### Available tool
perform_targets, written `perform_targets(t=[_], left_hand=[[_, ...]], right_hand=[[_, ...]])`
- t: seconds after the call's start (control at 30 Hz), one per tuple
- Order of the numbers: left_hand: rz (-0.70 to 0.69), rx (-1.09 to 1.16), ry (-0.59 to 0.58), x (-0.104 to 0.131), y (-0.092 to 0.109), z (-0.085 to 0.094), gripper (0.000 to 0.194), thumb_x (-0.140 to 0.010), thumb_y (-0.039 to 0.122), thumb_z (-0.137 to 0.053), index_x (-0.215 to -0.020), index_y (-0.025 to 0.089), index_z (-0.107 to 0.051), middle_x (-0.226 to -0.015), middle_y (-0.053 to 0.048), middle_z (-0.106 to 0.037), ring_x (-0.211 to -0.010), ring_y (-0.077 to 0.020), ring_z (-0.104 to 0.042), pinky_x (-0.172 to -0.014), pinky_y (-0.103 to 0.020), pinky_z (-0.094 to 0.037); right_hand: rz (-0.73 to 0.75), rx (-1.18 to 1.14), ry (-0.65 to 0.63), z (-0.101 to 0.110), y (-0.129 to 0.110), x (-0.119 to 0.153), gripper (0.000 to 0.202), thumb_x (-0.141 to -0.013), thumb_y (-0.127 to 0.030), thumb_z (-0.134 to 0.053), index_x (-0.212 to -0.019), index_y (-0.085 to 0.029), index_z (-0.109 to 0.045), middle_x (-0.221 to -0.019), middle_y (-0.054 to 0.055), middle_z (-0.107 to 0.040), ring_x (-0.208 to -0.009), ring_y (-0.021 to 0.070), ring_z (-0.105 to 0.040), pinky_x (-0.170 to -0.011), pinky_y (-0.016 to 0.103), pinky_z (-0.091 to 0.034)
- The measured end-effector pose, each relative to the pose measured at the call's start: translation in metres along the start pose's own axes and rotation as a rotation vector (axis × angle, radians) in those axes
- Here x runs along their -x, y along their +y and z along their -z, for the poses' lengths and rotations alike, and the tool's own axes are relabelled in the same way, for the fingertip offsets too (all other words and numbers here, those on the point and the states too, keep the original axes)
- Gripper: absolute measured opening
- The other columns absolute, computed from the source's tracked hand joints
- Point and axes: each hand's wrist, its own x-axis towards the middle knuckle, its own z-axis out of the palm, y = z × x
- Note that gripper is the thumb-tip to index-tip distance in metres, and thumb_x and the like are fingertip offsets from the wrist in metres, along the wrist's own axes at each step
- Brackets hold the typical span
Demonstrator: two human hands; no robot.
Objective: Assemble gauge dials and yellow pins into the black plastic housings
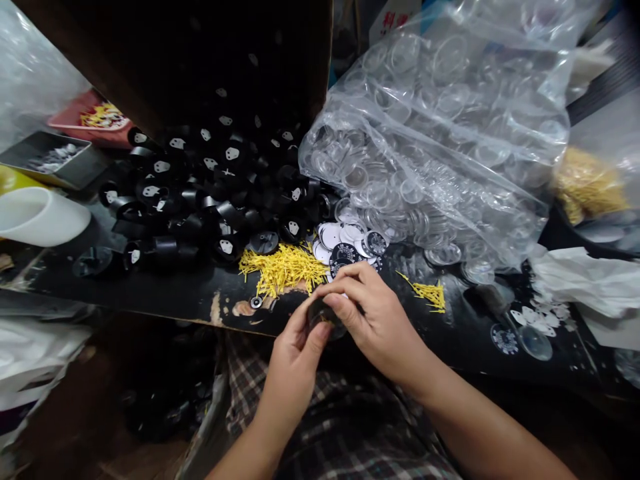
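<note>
My left hand (299, 340) is closed around the edge of a small round black gauge case (319, 311), with thumb and fingers pinching it. From the other side, my right hand (373, 310) has its thumb and fingers on the same case. Fingers cover most of it, so its inside is mostly hidden. Just beyond my hands lie a heap of yellow pointers (287, 268) and a pile of round dial plates (345, 250), some white and some black with numbers. A small black-and-white ring (256, 303) lies near the bench edge.
Many black round cases (190, 197) cover the bench at the left. A large bag of clear round covers (440, 133) spills out at the right, near a few yellow pointers (431, 293) and small white plates (537, 320). A white cup (47, 217) and metal tray (53, 160) stand far left.
</note>
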Motion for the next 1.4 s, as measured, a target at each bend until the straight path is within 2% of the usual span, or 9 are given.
perform_targets(t=[0.13,0.33,0.57,0.63,0.83,0.97,1.13,1.27,1.4], left_hand=[[-0.081,-0.214,-0.050,0.004,0.004,0.001,0.033,-0.087,0.030,-0.062,-0.120,0.031,-0.063,-0.126,0.001,-0.063,-0.117,-0.0198,-0.056,-0.100,-0.025,-0.044],[-0.062,-0.331,-0.021,0.011,0.011,0.012,0.033,-0.085,0.034,-0.062,-0.118,0.026,-0.064,-0.123,-0.002,-0.065,-0.112,-0.0216,-0.060,-0.096,-0.028,-0.047],[0.074,-0.630,0.527,0.060,-0.008,0.139,0.050,-0.084,0.047,-0.058,-0.126,0.020,-0.056,-0.130,-0.012,-0.058,-0.124,-0.0327,-0.049,-0.106,-0.050,-0.035],[-0.079,-0.922,0.708,0.064,-0.003,0.156,0.051,-0.082,0.045,-0.060,-0.125,0.019,-0.056,-0.140,-0.014,-0.048,-0.133,-0.0336,-0.037,-0.111,-0.051,-0.024],[-0.484,-1.053,0.695,0.015,0.054,0.143,0.035,-0.092,0.035,-0.049,-0.124,0.023,-0.056,-0.122,-0.008,-0.062,-0.110,-0.0215,-0.058,-0.099,-0.036,-0.042],[-0.551,-1.051,0.870,-0.030,0.083,0.170,0.041,-0.090,0.039,-0.051,-0.126,0.020,-0.053,-0.124,-0.011,-0.059,-0.108,-0.0235,-0.058,-0.096,-0.038,-0.044],[-0.533,-1.102,0.833,-0.067,0.089,0.200,0.048,-0.082,0.038,-0.062,-0.125,0.019,-0.056,-0.122,-0.014,-0.060,-0.105,-0.0274,-0.059,-0.096,-0.045,-0.043],[-0.550,-1.063,0.842,-0.074,0.094,0.200,0.048,-0.079,0.035,-0.066,-0.123,0.018,-0.056,-0.114,-0.013,-0.064,-0.103,-0.0272,-0.060,-0.093,-0.045,-0.046],[-0.693,-0.979,0.955,-0.050,0.084,0.162,0.055,-0.087,0.037,-0.057,-0.135,0.017,-0.040,-0.134,-0.016,-0.048,-0.120,-0.0247,-0.050,-0.101,-0.041,-0.041]], right_hand=[[0.038,0.174,0.072,-0.008,-0.002,-0.006,0.041,-0.101,-0.034,-0.030,-0.067,-0.017,-0.046,-0.064,0.000,-0.048,-0.063,0.0129,-0.042,-0.066,0.030,-0.030],[0.081,0.069,0.011,-0.019,-0.001,-0.008,0.038,-0.101,-0.031,-0.032,-0.068,-0.017,-0.047,-0.066,-0.001,-0.053,-0.063,0.0123,-0.046,-0.068,0.029,-0.029],[-0.064,-0.079,-0.155,-0.015,0.012,-0.006,0.018,-0.096,-0.036,-0.048,-0.104,-0.025,-0.061,-0.100,-0.002,-0.067,-0.091,0.0159,-0.058,-0.080,0.030,-0.036],[-0.057,-0.130,-0.216,-0.019,0.011,-0.006,0.017,-0.095,-0.031,-0.048,-0.102,-0.025,-0.062,-0.101,-0.001,-0.066,-0.093,0.0163,-0.058,-0.081,0.030,-0.039],[0.024,-0.171,-0.281,-0.025,0.003,-0.005,0.022,-0.096,-0.030,-0.045,-0.086,-0.022,-0.063,-0.082,-0.001,-0.064,-0.080,0.0147,-0.057,-0.074,0.029,-0.040],[-0.054,-0.138,-0.316,-0.022,0.008,0.000,0.028,-0.097,-0.035,-0.041,-0.085,-0.022,-0.063,-0.079,0.000,-0.063,-0.075,0.0147,-0.056,-0.069,0.029,-0.039],[-0.068,-0.147,-0.395,-0.030,0.007,0.004,0.027,-0.097,-0.033,-0.041,-0.083,-0.021,-0.061,-0.080,0.000,-0.062,-0.078,0.0151,-0.055,-0.072,0.029,-0.038],[-0.051,-0.146,-0.448,-0.032,0.004,0.004,0.027,-0.097,-0.031,-0.041,-0.082,-0.021,-0.060,-0.080,0.000,-0.062,-0.078,0.0154,-0.054,-0.074,0.030,-0.036],[-0.092,-0.196,-0.424,-0.033,0.005,0.001,0.026,-0.096,-0.037,-0.042,-0.088,-0.022,-0.062,-0.083,0.000,-0.062,-0.079,0.0156,-0.054,-0.076,0.030,-0.036]])
